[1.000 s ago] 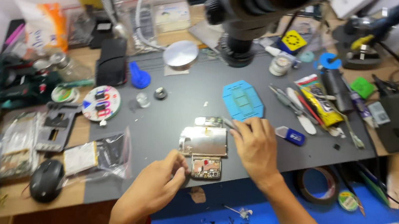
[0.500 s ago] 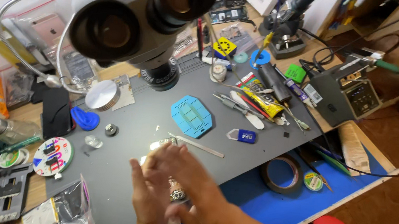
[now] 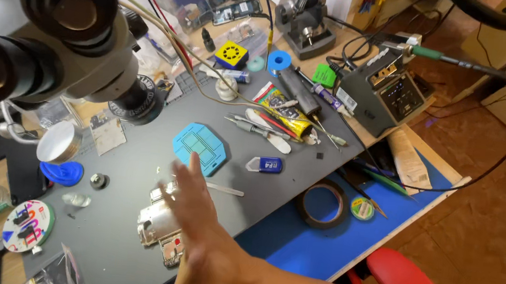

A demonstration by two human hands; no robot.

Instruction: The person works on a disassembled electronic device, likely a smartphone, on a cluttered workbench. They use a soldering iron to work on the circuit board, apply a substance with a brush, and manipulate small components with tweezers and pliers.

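Taking apart the phone (image 3: 157,226) on the counter (image 3: 136,167), right hand (image 3: 200,215) flat above it, fingers (image 3: 188,182) spread, holding nothing; left hand hidden, cannot tell; next needs a careful grip.

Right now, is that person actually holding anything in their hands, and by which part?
The right hand is open and flat, gripping nothing, raised above the opened phone on the grey mat. The left hand is hidden behind it, so its hold cannot be told.

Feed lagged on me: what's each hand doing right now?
Right hand: open, fingers spread, holding nothing, raised over the opened phone.
Left hand: hidden behind the right, so its grip cannot be told.
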